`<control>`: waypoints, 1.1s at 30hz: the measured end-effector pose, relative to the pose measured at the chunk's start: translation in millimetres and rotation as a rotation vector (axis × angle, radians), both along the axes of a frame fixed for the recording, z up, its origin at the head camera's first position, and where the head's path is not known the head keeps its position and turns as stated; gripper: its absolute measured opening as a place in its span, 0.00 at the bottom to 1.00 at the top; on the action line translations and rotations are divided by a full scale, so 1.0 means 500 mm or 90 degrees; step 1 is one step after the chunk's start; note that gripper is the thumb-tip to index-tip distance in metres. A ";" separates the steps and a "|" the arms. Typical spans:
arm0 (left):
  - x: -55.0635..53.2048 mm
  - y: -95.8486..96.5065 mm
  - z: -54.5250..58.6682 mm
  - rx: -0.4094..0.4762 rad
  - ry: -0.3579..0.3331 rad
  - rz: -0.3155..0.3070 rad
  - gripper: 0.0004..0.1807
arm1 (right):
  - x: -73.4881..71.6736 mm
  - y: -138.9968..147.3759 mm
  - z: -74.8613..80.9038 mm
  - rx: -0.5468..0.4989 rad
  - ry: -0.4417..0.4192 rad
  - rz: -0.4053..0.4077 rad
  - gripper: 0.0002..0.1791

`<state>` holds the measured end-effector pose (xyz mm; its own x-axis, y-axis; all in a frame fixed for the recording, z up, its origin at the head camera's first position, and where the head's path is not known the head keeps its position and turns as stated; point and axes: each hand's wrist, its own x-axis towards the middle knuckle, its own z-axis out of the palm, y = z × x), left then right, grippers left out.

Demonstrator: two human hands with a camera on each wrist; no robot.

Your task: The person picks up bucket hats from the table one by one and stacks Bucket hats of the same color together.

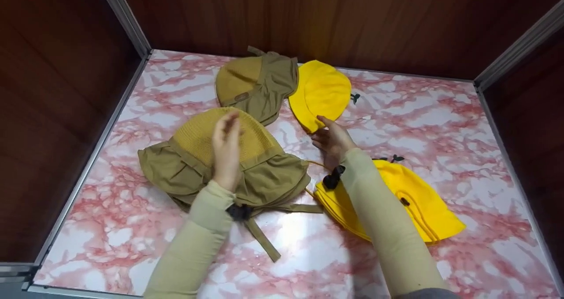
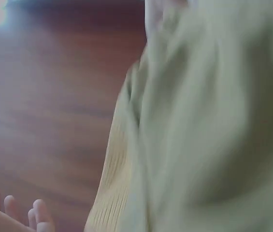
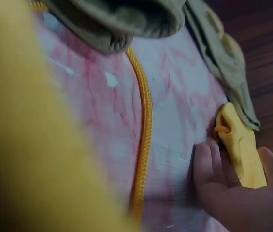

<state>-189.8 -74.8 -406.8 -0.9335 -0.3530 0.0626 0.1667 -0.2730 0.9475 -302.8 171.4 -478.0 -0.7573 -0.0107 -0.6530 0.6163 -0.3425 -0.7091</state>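
Observation:
My left hand (image 1: 227, 151) hovers over the near khaki sun hat (image 1: 264, 182), fingers loosely bent and gripping nothing. That hat has a mesh crown and a ruffled brim; its fabric fills much of the left wrist view. Close to the lower brim of the far yellow bucket hat (image 1: 328, 90) is my right hand (image 1: 335, 142), its thumb overlapping the brim edge and its fingers lower down. In the right wrist view the yellow hat (image 3: 245, 154) shows between the spread thumb and fingers. Under my right forearm lies a second yellow hat (image 1: 423, 193), partly hidden by the sleeve.
Another khaki hat (image 1: 240, 79) lies at the back, touching the far yellow hat. A yellow cord (image 3: 145, 111) and khaki straps (image 1: 263, 241) trail over the pink marbled tabletop (image 1: 445, 118). Dark wooden panels (image 1: 308, 21) with metal edging enclose the back and sides.

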 end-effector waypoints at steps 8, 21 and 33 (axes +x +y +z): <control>-0.032 0.109 -0.018 0.090 -0.118 -0.189 0.20 | 0.003 -0.022 0.002 0.037 0.051 -0.079 0.11; -0.082 0.128 -0.014 0.351 -0.235 -0.296 0.30 | 0.030 -0.015 0.040 -0.042 0.320 -0.395 0.15; -0.097 0.153 -0.014 0.416 -0.303 -0.401 0.38 | 0.127 -0.009 0.094 -0.124 0.393 -0.400 0.18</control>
<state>-238.1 1.7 -413.9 -0.8391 0.3785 -0.3908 -0.5399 -0.6680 0.5122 -239.1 166.9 -431.0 -0.8762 0.4550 -0.1587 -0.1956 -0.6368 -0.7458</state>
